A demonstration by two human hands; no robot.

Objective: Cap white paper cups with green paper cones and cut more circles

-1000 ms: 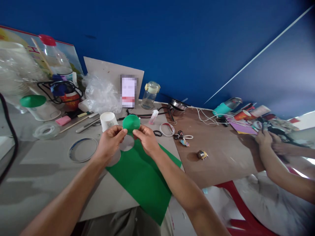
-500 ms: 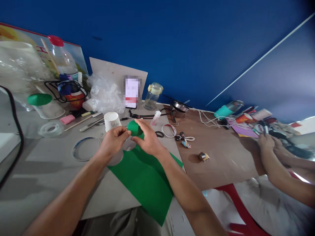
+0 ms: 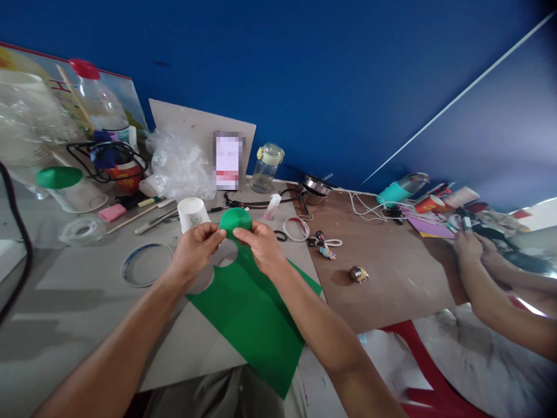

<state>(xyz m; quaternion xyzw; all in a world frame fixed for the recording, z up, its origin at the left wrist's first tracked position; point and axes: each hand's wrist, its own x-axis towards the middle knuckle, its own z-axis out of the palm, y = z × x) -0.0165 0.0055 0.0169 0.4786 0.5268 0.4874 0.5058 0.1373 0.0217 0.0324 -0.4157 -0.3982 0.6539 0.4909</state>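
Blue wall [image 3: 282, 69] at the back, grey tabletop [image 3: 100, 325] under me, brown tabletop [image 3: 391, 267] to the right. Both forearms reach forward and converge. Left hand [image 3: 198, 247] pinches the near-left edge of a round green paper piece [image 3: 235, 219] between thumb and index; right hand [image 3: 263, 247] grips its right side, thumb on the near face. Piece is held up over the far end of a green paper sheet [image 3: 261, 325] with round cut-outs; sheet overhangs the near edge.

Containers: white paper cup [image 3: 192, 213] just behind left hand, which hides its lower right. Clear jar with cream lid [image 3: 266, 168] near the wall, contents unclear. Far left, whitish cup [image 3: 80, 197] topped by a green paper cap [image 3: 60, 177]; red-capped clear bottle [image 3: 100, 104] behind it.

Around: clear plastic bag [image 3: 180, 168], phone [image 3: 228, 159] with blurred screen, tape roll [image 3: 82, 232]. Right forearm crosses the sheet and hides part of it. Co-worker's hands [image 3: 470, 247] far right.
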